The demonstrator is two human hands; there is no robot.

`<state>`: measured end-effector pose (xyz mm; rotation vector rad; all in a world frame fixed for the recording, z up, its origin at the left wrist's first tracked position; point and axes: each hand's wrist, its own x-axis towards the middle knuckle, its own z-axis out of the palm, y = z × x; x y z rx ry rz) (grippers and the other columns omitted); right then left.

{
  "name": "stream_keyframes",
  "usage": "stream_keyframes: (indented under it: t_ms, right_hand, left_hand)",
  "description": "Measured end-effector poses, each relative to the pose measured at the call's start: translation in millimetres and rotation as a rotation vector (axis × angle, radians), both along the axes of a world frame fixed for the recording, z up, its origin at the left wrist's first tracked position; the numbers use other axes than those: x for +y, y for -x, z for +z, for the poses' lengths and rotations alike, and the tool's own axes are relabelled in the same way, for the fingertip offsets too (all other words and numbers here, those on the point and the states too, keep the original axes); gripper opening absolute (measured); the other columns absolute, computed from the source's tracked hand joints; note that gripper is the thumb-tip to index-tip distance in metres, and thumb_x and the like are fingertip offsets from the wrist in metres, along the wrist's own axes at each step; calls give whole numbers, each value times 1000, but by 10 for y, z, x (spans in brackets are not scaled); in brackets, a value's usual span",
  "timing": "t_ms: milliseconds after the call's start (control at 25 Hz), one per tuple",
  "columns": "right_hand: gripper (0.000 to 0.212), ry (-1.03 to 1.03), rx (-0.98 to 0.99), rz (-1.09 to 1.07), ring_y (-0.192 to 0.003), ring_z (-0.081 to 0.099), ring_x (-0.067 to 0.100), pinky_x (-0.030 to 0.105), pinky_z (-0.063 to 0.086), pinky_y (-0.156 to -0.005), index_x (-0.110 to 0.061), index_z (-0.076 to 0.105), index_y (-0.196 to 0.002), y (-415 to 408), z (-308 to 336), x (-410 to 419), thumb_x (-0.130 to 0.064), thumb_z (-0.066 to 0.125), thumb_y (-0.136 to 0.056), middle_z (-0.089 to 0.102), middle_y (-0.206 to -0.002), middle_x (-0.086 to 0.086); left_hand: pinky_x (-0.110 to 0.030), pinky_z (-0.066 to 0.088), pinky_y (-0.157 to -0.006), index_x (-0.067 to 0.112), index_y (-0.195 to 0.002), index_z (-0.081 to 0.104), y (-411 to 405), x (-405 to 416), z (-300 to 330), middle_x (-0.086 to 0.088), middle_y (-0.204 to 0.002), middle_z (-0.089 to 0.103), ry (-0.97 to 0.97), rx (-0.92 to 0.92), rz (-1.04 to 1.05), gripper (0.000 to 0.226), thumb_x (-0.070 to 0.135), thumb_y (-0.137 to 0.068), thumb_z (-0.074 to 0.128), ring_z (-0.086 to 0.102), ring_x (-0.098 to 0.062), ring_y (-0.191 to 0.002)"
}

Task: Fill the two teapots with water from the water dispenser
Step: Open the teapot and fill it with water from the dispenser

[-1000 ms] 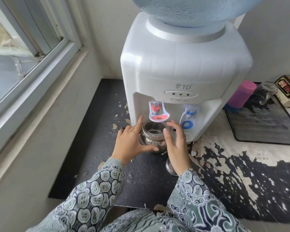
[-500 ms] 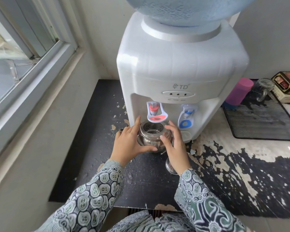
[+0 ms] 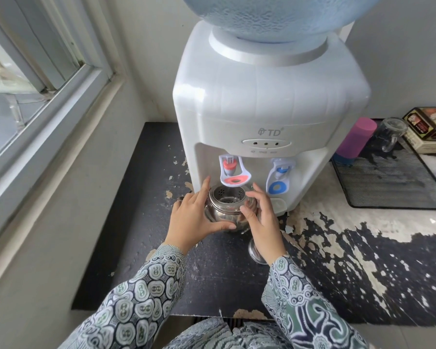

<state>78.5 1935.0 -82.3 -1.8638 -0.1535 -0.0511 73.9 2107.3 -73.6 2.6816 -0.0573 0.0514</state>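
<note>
A small steel teapot (image 3: 227, 210) with a perforated strainer in its open mouth stands under the red tap (image 3: 233, 172) of the white water dispenser (image 3: 267, 104). My left hand (image 3: 196, 220) cups its left side, thumb across the front. Against its right side rests my right hand (image 3: 259, 217), fingers curved. The teapot's round steel lid (image 3: 254, 250) lies on the counter behind my right wrist, partly hidden. The blue tap (image 3: 278, 176) is to the right. I cannot tell whether water is running. A second teapot is not in view.
The dispenser sits on a black counter (image 3: 141, 248) with peeling paint, a window and sill to the left. A black mesh tray (image 3: 393, 182) at the right holds a purple tumbler (image 3: 355, 139) and a glass mug (image 3: 390, 132); a printed box (image 3: 431, 127) lies beyond.
Both hands stay on the teapot in the same grip; my right fingers have shifted slightly on its side. The camera has tilted a little, otherwise nothing moved.
</note>
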Motion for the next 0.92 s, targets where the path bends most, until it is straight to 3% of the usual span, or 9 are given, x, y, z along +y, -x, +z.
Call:
stream_keyframes:
  t_ms: [280,520,920]
  right_hand:
    - [25,-82,38,12,-133,31,5,22,26,-109,-19,51,-110,-15,-31,-10,-12,57,-87,35,-144,-4]
    - [25,-99,49,13,-134,31,6,27,26,-111,-19,51,-110,-7,-54,-13,-14,57,-86,33,-142,-9]
    - [23,-101,60,22,-131,34,1,28,30,-110,-16,54,-107,-20,-35,-32,-15,59,-85,35,-140,-14]
  left_hand:
    - [-42,45,-93,31,-146,2,8,-12,50,-1,-129,54,57,24,-2,123,84,-48,53,46,-18,-117]
    - [-39,48,-85,34,-146,2,27,-25,76,1,-130,53,86,44,8,122,80,-49,59,44,-16,-117]
    - [-40,49,-85,35,-145,5,28,-26,116,0,-129,52,161,81,12,121,79,-47,61,43,-17,-116]
